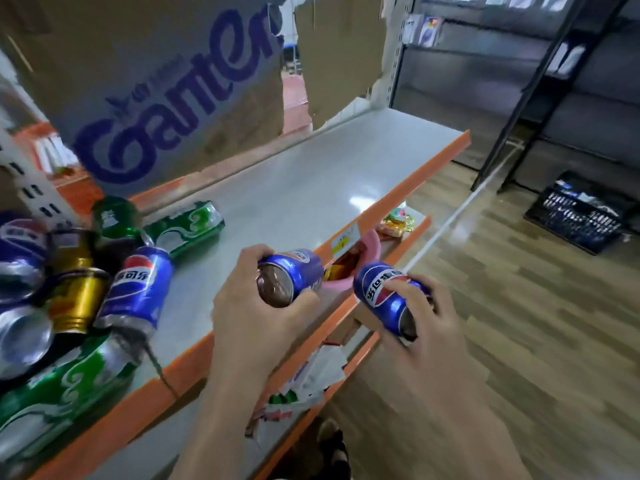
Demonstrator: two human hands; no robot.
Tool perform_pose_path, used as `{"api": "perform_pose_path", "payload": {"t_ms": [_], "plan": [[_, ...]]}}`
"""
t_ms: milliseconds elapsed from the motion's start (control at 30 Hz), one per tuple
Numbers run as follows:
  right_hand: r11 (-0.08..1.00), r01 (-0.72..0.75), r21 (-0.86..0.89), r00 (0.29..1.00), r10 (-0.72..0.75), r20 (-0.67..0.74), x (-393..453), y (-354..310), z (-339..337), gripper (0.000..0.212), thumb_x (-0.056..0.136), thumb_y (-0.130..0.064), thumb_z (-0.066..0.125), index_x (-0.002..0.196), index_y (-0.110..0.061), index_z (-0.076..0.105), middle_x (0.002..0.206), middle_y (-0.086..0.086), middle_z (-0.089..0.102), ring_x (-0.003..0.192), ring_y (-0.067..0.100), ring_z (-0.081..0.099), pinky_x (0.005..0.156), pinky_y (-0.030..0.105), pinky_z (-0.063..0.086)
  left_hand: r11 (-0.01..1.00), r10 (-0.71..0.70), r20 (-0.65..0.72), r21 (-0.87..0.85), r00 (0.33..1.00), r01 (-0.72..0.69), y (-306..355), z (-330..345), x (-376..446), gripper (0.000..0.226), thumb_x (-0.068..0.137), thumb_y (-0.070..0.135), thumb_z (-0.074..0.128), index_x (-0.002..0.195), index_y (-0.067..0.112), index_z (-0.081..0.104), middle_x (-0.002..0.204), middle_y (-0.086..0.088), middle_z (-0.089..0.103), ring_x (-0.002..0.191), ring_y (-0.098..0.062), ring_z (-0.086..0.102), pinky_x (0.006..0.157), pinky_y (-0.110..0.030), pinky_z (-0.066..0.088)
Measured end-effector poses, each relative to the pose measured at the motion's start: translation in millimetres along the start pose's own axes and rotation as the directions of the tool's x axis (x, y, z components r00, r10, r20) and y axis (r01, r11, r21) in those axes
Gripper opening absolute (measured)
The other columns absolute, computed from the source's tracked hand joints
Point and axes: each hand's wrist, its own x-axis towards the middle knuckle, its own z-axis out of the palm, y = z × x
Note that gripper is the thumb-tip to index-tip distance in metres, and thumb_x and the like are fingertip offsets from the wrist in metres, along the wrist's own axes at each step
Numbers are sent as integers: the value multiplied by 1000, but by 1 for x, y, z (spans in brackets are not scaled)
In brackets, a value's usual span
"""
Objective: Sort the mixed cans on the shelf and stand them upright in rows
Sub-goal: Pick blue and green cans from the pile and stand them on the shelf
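Here, each hand holds a blue Pepsi can on its side above the orange front edge of a grey shelf [311, 188]. The left hand [256, 306] has its grip clamped on one can [294, 271]; the right hand [426, 317] clamps another [384, 292]. At nine o'clock, mixed cans [79, 289] lie jumbled, mostly toppled, below a cardboard box [156, 81].

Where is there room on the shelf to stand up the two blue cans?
The bare grey shelf is free from the lying green can to the far end, between the cardboard box and orange edge. The left is crowded: a can pile.
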Motion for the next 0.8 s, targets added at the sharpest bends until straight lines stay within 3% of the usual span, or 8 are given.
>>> {"api": "perform_pose_path", "payload": {"t_ms": [133, 233, 333, 400, 467, 600, 700, 800], "plan": [[999, 25, -25, 999, -26, -19, 86, 41, -5, 66, 61, 1, 81, 114, -25, 51, 128, 5, 42, 109, 26, 51, 78, 5, 36, 999, 37, -10, 30, 999, -36, 25, 51, 68, 47, 60, 34, 73, 97, 42, 46, 89, 15, 57, 81, -6, 56, 67, -18, 41], [999, 41, 6, 998, -40, -54, 133, 63, -10, 63, 63, -2, 80, 116, -22, 53, 127, 3, 44, 108, 10, 46, 74, -2, 37, 995, 76, -10, 65, 997, -76, 36, 80, 109, 49, 59, 34, 72, 103, 39, 49, 96, 9, 57, 83, -12, 54, 73, -18, 41], [999, 11, 50, 998, -8, -63, 165, 83, -8, 67, 62, -4, 81, 119, -24, 51, 125, -2, 45, 108, 7, 45, 78, 8, 41, 990, 83, -2, 116, 997, -82, 36, 101, 135, 55, 62, 24, 78, 112, 30, 55, 103, 5, 58, 86, -12, 55, 74, -10, 38], [997, 8, 74, 999, -5, -50, 188, 94, -4, 68, 63, -6, 81, 118, -29, 49, 125, -5, 45, 108, 10, 48, 78, 21, 49, 989, 75, -24, 131, 997, -71, 37, 111, 149, 58, 61, 27, 78, 114, 28, 55, 104, 5, 59, 88, -13, 57, 75, -13, 41], [994, 21, 108, 999, -18, -28, 213, 105, 3, 67, 63, -7, 81, 115, -33, 47, 125, -5, 45, 109, 10, 48, 80, 26, 51, 987, 66, -53, 150, 996, -57, 38, 123, 164, 62, 60, 29, 78, 117, 25, 56, 106, 6, 59, 90, -14, 57, 77, -16, 42], [986, 75, 150, 997, -78, 16, 265, 131, 18, 64, 61, -6, 78, 114, -29, 50, 124, -2, 48, 103, 7, 46, 80, 8, 41, 981, 18, -142, 194, 990, 10, 40, 151, 198, 66, 60, 21, 81, 119, 25, 52, 108, 5, 59, 95, -16, 58, 82, -26, 46], [969, 115, 219, 985, -139, 99, 312, 159, 27, 64, 63, -10, 77, 116, -32, 48, 125, -6, 46, 105, 13, 51, 78, 15, 46, 976, -25, -236, 202, 971, 74, 44, 182, 227, 63, 57, 21, 83, 107, 33, 47, 96, 9, 58, 88, -19, 58, 76, -29, 46], [947, 165, 277, 962, -216, 166, 367, 194, 33, 62, 64, -18, 71, 117, -37, 45, 124, -9, 44, 105, 8, 49, 78, 17, 46, 965, -38, -282, 238, 959, 108, 55, 225, 261, 60, 54, 29, 82, 103, 32, 48, 94, 7, 61, 86, -21, 58, 73, -26, 42]]}}
